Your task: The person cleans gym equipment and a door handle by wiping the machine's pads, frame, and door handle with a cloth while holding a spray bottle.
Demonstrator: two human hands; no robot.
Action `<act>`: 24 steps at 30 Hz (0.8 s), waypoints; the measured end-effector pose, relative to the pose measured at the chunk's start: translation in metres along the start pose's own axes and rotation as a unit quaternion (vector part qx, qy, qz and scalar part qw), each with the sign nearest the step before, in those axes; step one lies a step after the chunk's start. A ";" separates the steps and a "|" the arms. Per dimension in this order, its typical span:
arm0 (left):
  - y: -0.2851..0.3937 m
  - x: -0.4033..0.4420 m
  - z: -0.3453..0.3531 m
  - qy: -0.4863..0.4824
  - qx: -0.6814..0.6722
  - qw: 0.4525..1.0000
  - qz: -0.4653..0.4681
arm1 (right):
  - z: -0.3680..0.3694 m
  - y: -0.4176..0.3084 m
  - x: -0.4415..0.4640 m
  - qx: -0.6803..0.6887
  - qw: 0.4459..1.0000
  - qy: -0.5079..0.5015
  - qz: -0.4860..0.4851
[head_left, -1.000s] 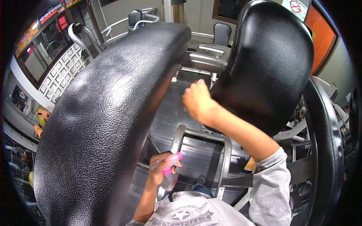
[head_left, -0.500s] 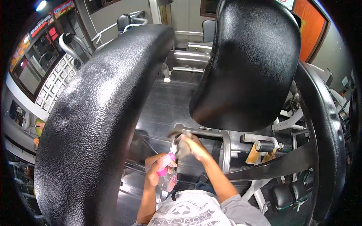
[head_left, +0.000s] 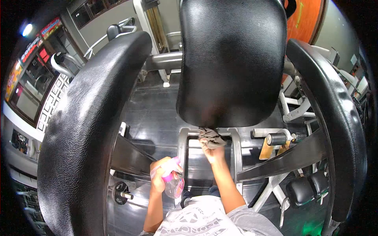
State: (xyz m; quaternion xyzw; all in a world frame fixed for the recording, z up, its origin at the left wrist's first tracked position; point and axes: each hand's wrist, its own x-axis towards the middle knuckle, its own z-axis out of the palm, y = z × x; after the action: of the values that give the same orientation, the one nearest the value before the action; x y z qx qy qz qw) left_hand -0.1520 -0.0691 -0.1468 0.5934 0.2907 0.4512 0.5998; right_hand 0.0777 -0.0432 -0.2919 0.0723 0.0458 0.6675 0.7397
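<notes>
My left hand [head_left: 159, 174] is wrapped round the neck of a clear spray bottle [head_left: 173, 188] with a pink collar and trigger, held upright in front of my shirt. A crumpled grey-brown cloth [head_left: 212, 138] is gripped in my right hand [head_left: 209, 151], just below the lower edge of a black padded backrest [head_left: 232, 63]. Whether the cloth touches the pad I cannot tell. Long curved black pads stand on both sides, one at the left [head_left: 78, 129] and one at the right [head_left: 334, 106].
A grey metal frame [head_left: 182, 151] rises from the dark floor [head_left: 151, 106] below my hands. Roller pads [head_left: 277, 138] and a black padded seat [head_left: 301, 192] are at the lower right. A weight plate [head_left: 120, 192] lies low at the left.
The view has turned right, so the backrest now stands nearer the centre. My right hand has come down, then up towards the backrest's lower edge with the cloth. The bottle remains in my left hand.
</notes>
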 end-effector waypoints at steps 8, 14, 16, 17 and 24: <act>-0.002 0.006 0.007 -0.014 -0.016 1.000 -0.008 | 0.064 -0.057 -0.028 -0.304 0.844 0.240 -0.372; -0.012 0.022 0.020 -0.059 -0.037 0.998 -0.012 | -0.002 0.005 0.010 -0.338 0.881 0.167 -0.286; -0.013 0.026 0.024 -0.082 -0.022 0.996 0.000 | 0.018 0.013 0.006 -0.205 0.943 0.151 -0.212; -0.012 0.028 0.026 -0.086 -0.023 0.996 0.002 | 0.034 0.012 0.000 -0.236 0.931 0.180 -0.214; -0.010 0.039 0.033 -0.116 -0.005 0.993 -0.004 | 0.061 -0.057 -0.008 -0.392 0.788 0.162 -0.447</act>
State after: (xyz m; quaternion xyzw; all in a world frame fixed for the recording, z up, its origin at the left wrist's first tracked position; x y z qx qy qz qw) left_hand -0.1042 -0.0480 -0.1455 0.6374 0.2193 0.3781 0.6346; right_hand 0.1425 -0.0596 -0.2417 -0.3612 -0.0736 0.2243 0.9021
